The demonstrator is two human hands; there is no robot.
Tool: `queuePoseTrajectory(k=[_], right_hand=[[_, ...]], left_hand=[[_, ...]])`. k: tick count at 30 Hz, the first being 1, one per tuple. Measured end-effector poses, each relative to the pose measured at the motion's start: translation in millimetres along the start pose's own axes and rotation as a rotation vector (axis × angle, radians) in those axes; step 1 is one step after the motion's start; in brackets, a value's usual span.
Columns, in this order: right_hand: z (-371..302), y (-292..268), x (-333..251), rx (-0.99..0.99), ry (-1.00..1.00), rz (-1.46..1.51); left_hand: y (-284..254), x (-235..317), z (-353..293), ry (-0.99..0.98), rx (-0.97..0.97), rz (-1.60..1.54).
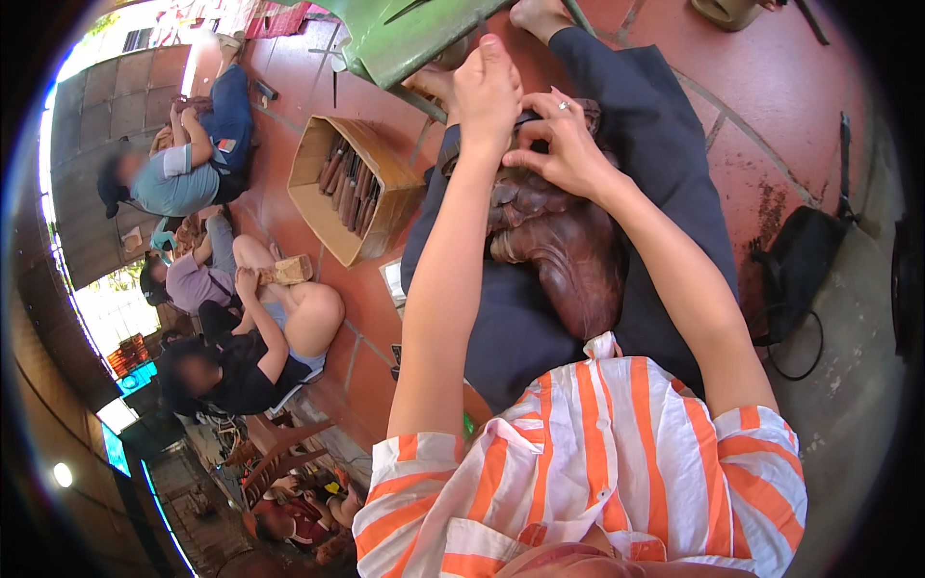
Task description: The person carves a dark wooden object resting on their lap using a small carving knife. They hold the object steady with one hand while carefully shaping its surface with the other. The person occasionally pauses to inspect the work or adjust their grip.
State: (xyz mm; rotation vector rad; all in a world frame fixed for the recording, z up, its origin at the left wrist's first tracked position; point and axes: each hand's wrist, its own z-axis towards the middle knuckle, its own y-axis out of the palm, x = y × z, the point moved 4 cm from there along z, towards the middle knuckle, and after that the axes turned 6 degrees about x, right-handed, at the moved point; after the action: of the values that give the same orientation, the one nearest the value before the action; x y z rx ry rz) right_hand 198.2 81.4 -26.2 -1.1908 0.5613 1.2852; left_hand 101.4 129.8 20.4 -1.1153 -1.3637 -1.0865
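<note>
- So the piece in question is a dark brown carving (578,265), wood by the look of it, sitting in the lap (665,125) between the thighs, its narrow end by the near edge at the shirt (597,414) knot and its other end over toward the far edge
- Both hands are up at that far end, close beside each other. The left hand (487,96) is bunched up, thumb on top, but its fingers are hidden, so can't tell if it's gripping anything
- The right hand (567,144) has thumb and fingers bent with a gap between them, tips right by the carving, can't tell if they're clamped on anything
- Step in hand, at a guess: close detail work or checking on the far end. No blade is visible in either hand, so take that loosely
- Next move probably calls for a steady carving and small, careful finger work. If a tool swap is needed, the cardboard box (390,207) of brown-handled tools (347,188) is on the floor (371,385), just off the lap's left edge
- Brands and writing: nothing legible on the box walls or the shirt, and the little patch (226,145) on a co-worker (169,183) is too tiny to read
</note>
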Motion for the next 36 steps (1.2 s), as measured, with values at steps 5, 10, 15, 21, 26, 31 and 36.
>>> queuePoseTrajectory(k=[5,10,15,21,26,31,36], right_hand=[[-4,-2,-11,-0.005,-0.07,-0.058],[-4,0,-5,0.066,0.002,0.003],[-7,-1,-12,0.022,-0.057,-0.038],[-3,4,-3,0.045,0.047,-0.034],[-4,-1,-13,0.023,-0.025,-0.032],[1,6,-5,0.056,0.043,-0.033],[-3,-1,-9,-0.01,-0.012,-0.009]], left_hand=[[-7,2,-5,-0.076,-0.021,0.008],[5,3,1,-0.019,-0.061,-0.012],[-5,0,-6,-0.18,-0.09,-0.114],[10,3,-1,-0.025,-0.138,-0.002],[-4,3,-5,-0.159,-0.079,-0.122],[4,1,4,-0.046,-0.108,-0.063],[0,-1,-3,-0.226,-0.091,-0.086]])
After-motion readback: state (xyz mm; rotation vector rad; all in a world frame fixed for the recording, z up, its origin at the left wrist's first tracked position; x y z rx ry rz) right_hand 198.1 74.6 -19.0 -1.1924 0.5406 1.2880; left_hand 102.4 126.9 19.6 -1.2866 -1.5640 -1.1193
